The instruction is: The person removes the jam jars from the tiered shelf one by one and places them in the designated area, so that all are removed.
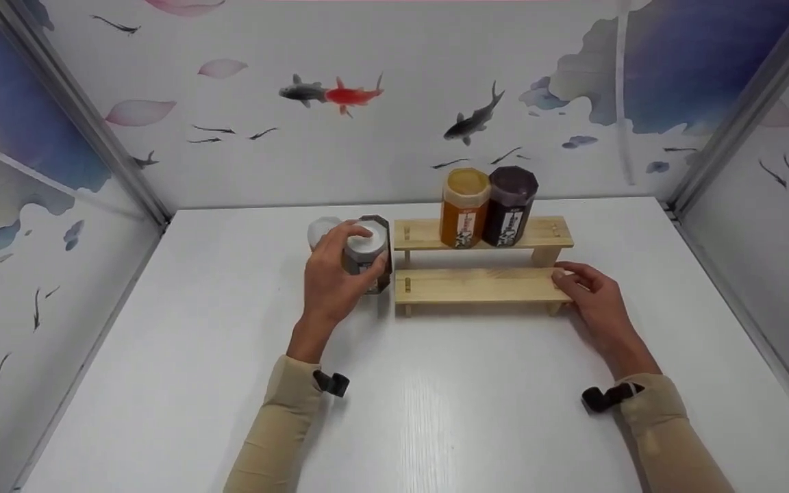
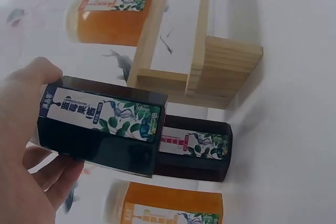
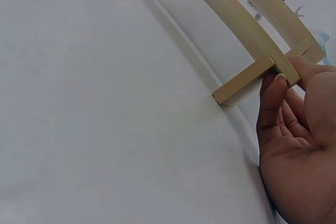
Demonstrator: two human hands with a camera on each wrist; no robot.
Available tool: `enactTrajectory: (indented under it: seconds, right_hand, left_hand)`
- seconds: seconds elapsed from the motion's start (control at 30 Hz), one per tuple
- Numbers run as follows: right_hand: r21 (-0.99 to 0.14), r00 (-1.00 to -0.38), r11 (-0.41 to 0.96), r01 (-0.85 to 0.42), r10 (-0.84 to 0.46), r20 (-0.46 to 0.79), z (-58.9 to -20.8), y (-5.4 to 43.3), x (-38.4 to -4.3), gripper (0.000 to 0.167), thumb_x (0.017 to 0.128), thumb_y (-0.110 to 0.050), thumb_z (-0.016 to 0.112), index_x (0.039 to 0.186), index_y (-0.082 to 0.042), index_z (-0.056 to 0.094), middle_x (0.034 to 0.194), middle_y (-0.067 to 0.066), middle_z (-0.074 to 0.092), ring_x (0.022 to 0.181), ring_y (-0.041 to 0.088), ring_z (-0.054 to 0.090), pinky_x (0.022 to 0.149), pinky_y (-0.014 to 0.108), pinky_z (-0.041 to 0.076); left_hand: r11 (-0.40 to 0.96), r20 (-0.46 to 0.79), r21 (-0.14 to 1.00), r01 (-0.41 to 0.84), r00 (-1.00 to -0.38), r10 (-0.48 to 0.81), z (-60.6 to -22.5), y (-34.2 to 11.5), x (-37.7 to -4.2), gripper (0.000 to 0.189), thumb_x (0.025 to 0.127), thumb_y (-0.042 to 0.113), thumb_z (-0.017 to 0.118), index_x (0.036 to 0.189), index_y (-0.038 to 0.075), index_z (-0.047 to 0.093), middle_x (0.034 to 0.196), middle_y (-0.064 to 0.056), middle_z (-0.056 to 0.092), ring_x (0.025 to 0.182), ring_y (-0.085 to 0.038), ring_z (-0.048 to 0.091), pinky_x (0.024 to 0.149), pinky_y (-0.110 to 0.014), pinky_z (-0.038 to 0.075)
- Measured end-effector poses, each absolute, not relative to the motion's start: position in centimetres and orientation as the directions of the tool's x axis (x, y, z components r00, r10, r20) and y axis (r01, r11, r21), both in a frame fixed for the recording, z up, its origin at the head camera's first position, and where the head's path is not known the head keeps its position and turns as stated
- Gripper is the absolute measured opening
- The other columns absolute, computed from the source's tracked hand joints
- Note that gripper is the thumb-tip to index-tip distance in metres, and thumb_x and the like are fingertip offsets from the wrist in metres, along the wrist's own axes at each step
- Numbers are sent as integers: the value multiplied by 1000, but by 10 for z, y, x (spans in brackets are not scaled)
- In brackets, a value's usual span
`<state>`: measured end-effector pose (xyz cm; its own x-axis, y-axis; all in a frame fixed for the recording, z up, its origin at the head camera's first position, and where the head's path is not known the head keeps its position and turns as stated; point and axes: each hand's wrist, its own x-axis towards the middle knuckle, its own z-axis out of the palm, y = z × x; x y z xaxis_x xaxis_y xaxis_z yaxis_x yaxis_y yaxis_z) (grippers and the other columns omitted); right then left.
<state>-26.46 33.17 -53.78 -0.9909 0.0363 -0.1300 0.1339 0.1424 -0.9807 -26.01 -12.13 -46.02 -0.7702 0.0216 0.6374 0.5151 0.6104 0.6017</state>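
Note:
My left hand (image 1: 326,281) grips a dark blueberry jam jar (image 2: 105,127) by its lid end, left of a two-step wooden rack (image 1: 477,286). In the left wrist view the jar is raised and overlaps a dark red jam jar (image 2: 197,153) standing on the table. An orange jam jar (image 2: 168,200) stands beside that one, partly hidden by my hand in the head view. At the rack's right side, my right hand (image 1: 596,301) pinches the end of the lower board (image 3: 252,35) between thumb and fingers.
On the upper step stand an orange jar (image 1: 464,212) and a dark purple jar (image 1: 511,205), side by side. The lower step is bare wood. White panels (image 1: 394,150) printed with fish and petals border the white table (image 1: 435,411) at the back and both sides.

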Motion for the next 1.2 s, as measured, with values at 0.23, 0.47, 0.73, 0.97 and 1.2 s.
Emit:
enactTrajectory:
  seconds: [0.23,0.47,0.73,0.97,1.2]
  right_hand:
    - [-983,-988,122,139,82,-130,-539,330,-266,67,100,-48,76,153,-10,58,113,-3,64,93,2,67,80,14,57]
    - [-975,-986,159,157,80,-146,-537,328,-265,67,99,-56,73,152,-17,59,123,2,61,102,5,67,87,15,59]
    - [-969,-985,178,169,74,-158,-537,330,-263,72,99,-59,71,156,-17,56,128,2,60,107,7,67,93,15,58]
    - [-965,-983,192,178,79,-166,-538,333,-264,72,100,-59,71,157,-18,55,125,0,61,103,6,66,88,13,58]
    - [-989,-991,90,118,66,-113,-538,330,-264,67,101,-45,76,153,-7,57,113,-1,67,96,3,71,83,15,59]
  left_hand:
    - [684,605,530,501,-789,109,-472,-118,-264,37,92,37,87,120,21,70,128,-1,77,109,-19,73,89,-42,62]
    - [728,560,503,465,-818,135,-477,-120,-263,41,86,40,92,115,22,70,124,-3,76,107,-24,73,88,-46,63]
    - [716,468,561,416,-873,140,-477,-124,-261,42,86,41,92,118,23,71,124,-5,69,109,-30,72,89,-50,63]
    - [710,427,575,407,-889,163,-471,-127,-261,48,84,44,95,123,24,77,132,-2,73,117,-26,72,92,-46,63]
    - [726,441,533,434,-875,200,-469,-128,-260,53,84,43,94,128,18,80,142,-3,70,132,-27,69,102,-45,60]
